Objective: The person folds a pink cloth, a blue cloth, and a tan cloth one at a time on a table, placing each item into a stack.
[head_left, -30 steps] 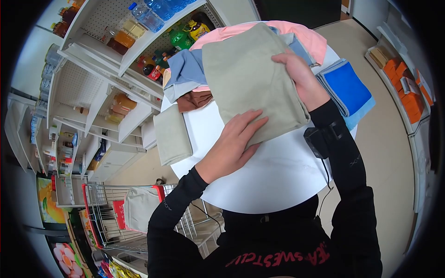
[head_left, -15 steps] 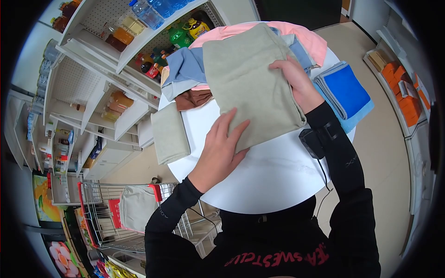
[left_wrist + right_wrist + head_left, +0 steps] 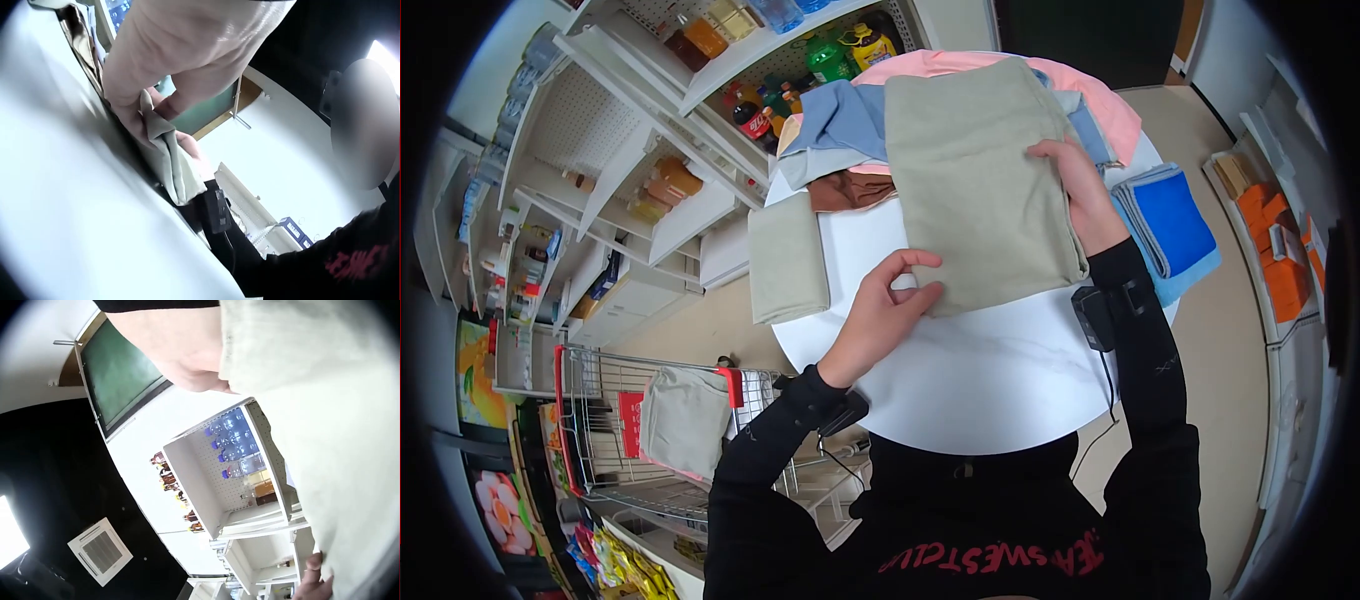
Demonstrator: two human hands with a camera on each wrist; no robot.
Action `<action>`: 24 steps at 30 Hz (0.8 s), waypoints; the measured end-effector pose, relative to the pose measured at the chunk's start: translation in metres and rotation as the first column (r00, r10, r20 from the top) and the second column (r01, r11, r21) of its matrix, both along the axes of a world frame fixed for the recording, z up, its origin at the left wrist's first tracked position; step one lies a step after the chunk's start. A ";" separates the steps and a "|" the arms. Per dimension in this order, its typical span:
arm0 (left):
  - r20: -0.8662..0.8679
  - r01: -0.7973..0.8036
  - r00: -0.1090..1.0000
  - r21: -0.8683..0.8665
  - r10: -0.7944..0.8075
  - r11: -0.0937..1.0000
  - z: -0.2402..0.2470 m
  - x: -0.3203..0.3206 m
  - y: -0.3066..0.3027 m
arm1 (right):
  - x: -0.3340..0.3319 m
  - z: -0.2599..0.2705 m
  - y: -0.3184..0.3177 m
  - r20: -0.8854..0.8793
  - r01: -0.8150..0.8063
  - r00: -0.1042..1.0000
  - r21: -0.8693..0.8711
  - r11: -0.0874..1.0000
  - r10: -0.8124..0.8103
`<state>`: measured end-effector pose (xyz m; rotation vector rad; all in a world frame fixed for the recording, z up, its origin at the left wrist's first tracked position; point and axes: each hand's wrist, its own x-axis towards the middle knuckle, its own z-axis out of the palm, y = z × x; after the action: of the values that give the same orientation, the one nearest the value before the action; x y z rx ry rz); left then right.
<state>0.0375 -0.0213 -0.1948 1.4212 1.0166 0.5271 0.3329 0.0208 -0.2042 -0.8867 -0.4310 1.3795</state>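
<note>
A folded sage-green cloth point(image 3: 980, 180) lies tilted over the white round table point(image 3: 1000, 390) in the head view. At its lower left corner, my left hand point(image 3: 880, 315) pinches the edge between thumb and fingers, which the left wrist view shows close up on the folded layers point(image 3: 172, 156). Along the right edge my right hand point(image 3: 1090, 205) grips the cloth, thumb on top and the other fingers hidden underneath. In the right wrist view the pale cloth point(image 3: 325, 425) hangs broad in front of the shelves.
A second folded sage-green cloth point(image 3: 788, 260) lies at the table's left edge. Behind are blue-grey point(image 3: 840, 125), brown point(image 3: 850, 190) and pink point(image 3: 1115, 120) fabrics. Folded blue cloths point(image 3: 1170, 225) sit at the right. A shopping cart point(image 3: 600, 400) holding a pale cloth stands left, below bottle shelves.
My left hand has gone from lying with spread fingers on the cloth to pinching its lower left corner. My right hand keeps its grip on the right edge. The head view has shifted slightly.
</note>
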 end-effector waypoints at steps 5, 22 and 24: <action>-0.040 -0.085 0.995 0.051 0.087 0.995 0.017 -0.031 0.007 | -0.002 0.011 -0.008 -0.220 -0.163 0.966 -0.104 0.981 0.137; -0.615 0.358 0.772 0.628 0.159 0.691 0.038 -0.077 -0.034 | -0.029 -0.016 0.006 0.445 0.017 0.895 -0.126 0.992 0.041; -0.589 0.454 0.804 0.700 0.085 0.552 0.034 -0.049 -0.045 | -0.022 -0.020 0.011 0.453 -0.030 0.890 -0.071 0.997 0.059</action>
<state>-0.0117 -0.0663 -0.1605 2.6553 1.0856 0.4212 0.3114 0.0316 -0.2245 -1.2655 -0.7733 1.2242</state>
